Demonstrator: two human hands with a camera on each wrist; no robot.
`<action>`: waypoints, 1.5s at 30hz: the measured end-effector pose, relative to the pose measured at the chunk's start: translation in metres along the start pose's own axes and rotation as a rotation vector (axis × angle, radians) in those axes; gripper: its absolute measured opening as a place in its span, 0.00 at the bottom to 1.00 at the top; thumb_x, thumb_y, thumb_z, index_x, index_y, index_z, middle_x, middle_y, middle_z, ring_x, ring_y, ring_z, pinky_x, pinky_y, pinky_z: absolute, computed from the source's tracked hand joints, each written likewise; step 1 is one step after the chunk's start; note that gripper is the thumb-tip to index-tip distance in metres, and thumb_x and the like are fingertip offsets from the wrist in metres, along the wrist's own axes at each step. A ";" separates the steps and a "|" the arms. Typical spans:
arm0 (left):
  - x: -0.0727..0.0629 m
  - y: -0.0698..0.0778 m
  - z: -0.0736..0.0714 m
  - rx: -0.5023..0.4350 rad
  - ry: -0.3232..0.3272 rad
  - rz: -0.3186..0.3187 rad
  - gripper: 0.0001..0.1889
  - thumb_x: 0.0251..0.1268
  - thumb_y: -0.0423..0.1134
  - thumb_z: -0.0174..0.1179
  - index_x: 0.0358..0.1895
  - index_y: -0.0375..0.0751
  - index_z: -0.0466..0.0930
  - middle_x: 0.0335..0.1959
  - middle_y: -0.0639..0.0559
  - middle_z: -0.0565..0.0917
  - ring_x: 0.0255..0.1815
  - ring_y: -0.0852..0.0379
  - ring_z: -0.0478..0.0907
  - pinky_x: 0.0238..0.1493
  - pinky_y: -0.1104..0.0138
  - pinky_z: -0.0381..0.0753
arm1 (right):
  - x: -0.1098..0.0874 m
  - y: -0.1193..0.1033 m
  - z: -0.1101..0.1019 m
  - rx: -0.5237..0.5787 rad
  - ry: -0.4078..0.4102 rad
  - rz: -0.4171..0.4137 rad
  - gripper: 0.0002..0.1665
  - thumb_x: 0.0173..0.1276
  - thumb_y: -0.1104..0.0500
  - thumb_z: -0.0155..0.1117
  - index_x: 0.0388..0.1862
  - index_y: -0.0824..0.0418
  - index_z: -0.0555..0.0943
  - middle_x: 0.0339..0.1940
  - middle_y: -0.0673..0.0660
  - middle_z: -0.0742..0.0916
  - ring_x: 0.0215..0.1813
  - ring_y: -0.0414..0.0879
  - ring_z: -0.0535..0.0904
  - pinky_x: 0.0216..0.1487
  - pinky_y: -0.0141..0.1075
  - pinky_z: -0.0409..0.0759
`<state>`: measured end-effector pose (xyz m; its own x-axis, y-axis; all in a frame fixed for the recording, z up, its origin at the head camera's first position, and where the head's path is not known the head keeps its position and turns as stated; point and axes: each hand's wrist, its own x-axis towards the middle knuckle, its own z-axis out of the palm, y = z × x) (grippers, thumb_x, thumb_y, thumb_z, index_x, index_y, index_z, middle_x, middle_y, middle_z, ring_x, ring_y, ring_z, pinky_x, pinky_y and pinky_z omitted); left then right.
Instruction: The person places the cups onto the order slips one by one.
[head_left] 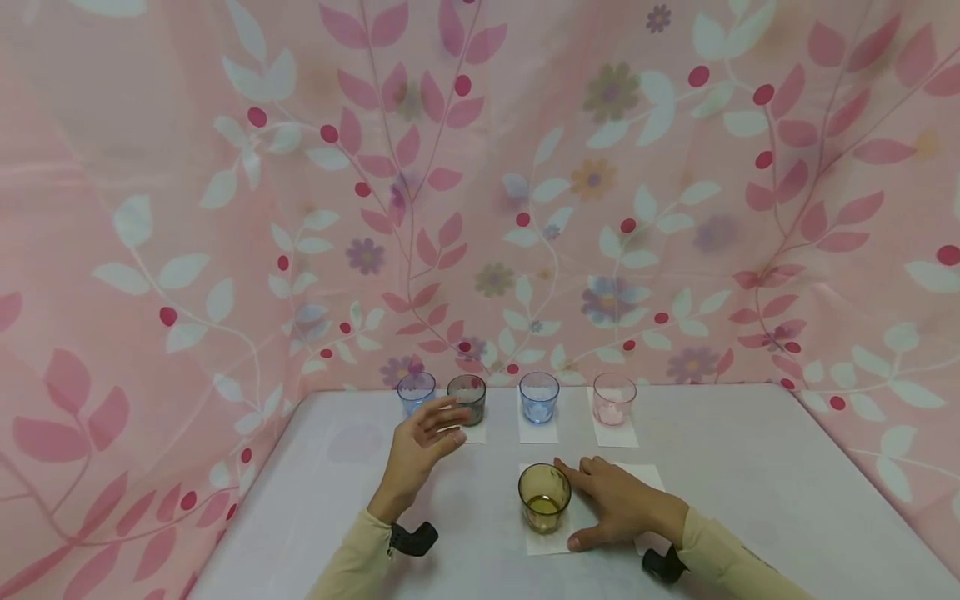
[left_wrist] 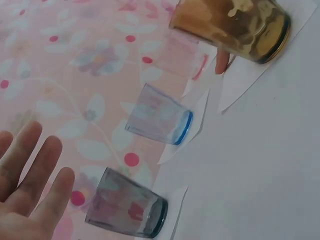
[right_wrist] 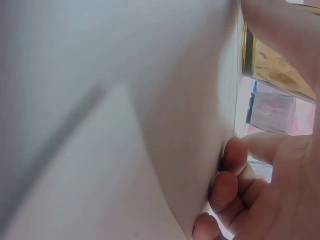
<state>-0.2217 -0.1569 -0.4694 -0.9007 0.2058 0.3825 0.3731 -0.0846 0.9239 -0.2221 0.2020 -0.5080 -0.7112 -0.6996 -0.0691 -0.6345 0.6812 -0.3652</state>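
Observation:
An amber glass (head_left: 544, 500) stands upright on a white paper square (head_left: 547, 546) near the front middle of the table. My right hand (head_left: 626, 504) is low beside it on the right, index finger and thumb spread toward the glass. In the right wrist view the other fingertips (right_wrist: 224, 191) rest right at the paper surface, loosely bent. My left hand (head_left: 422, 450) hovers over the table with fingers extended, holding nothing. Behind it are a grey glass (left_wrist: 129, 204) and, partly hidden, a blue glass (head_left: 416, 392).
Along the back edge another blue glass (head_left: 538, 397) and a pink glass (head_left: 613, 399) stand on white paper pieces. More white paper (head_left: 645, 475) lies under and behind the right hand. A pink floral curtain (head_left: 480, 208) hangs behind the white table (head_left: 750, 467).

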 end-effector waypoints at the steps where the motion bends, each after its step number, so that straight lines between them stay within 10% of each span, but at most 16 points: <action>1: 0.000 0.001 -0.002 -0.004 0.041 -0.004 0.29 0.71 0.29 0.69 0.73 0.34 0.72 0.65 0.26 0.81 0.68 0.33 0.80 0.62 0.66 0.86 | 0.000 0.000 0.000 0.007 0.002 0.001 0.67 0.58 0.23 0.74 0.85 0.56 0.63 0.42 0.43 0.71 0.44 0.37 0.64 0.44 0.31 0.67; 7: 0.005 0.005 -0.022 0.026 0.321 0.058 0.22 0.68 0.27 0.70 0.63 0.28 0.79 0.56 0.27 0.86 0.55 0.56 0.89 0.58 0.68 0.87 | -0.003 -0.004 -0.004 0.074 0.003 -0.004 0.67 0.58 0.25 0.76 0.86 0.58 0.62 0.44 0.43 0.74 0.46 0.36 0.66 0.47 0.32 0.71; 13: 0.012 -0.001 -0.053 0.171 0.481 0.108 0.26 0.63 0.25 0.74 0.64 0.27 0.78 0.62 0.33 0.83 0.66 0.52 0.80 0.67 0.71 0.79 | -0.013 0.000 -0.014 0.108 0.068 -0.039 0.65 0.57 0.28 0.79 0.83 0.61 0.66 0.46 0.46 0.78 0.46 0.36 0.65 0.42 0.29 0.70; 24: 0.025 -0.024 -0.087 0.234 0.360 -0.104 0.44 0.64 0.32 0.76 0.79 0.33 0.59 0.79 0.35 0.67 0.84 0.34 0.58 0.85 0.41 0.55 | -0.046 0.037 -0.034 0.119 0.123 0.012 0.63 0.54 0.31 0.82 0.82 0.57 0.69 0.47 0.48 0.77 0.47 0.41 0.68 0.41 0.30 0.70; 45: 0.043 -0.048 -0.102 0.221 0.264 -0.306 0.50 0.66 0.42 0.76 0.84 0.37 0.53 0.84 0.34 0.59 0.86 0.34 0.53 0.86 0.43 0.53 | -0.096 0.074 -0.030 0.150 0.149 0.069 0.61 0.54 0.36 0.85 0.79 0.66 0.71 0.43 0.49 0.73 0.42 0.38 0.62 0.37 0.30 0.61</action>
<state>-0.3013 -0.2437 -0.4972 -0.9920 -0.0684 0.1061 0.0943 0.1572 0.9831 -0.2096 0.3257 -0.5009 -0.7952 -0.6053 0.0352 -0.5387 0.6786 -0.4993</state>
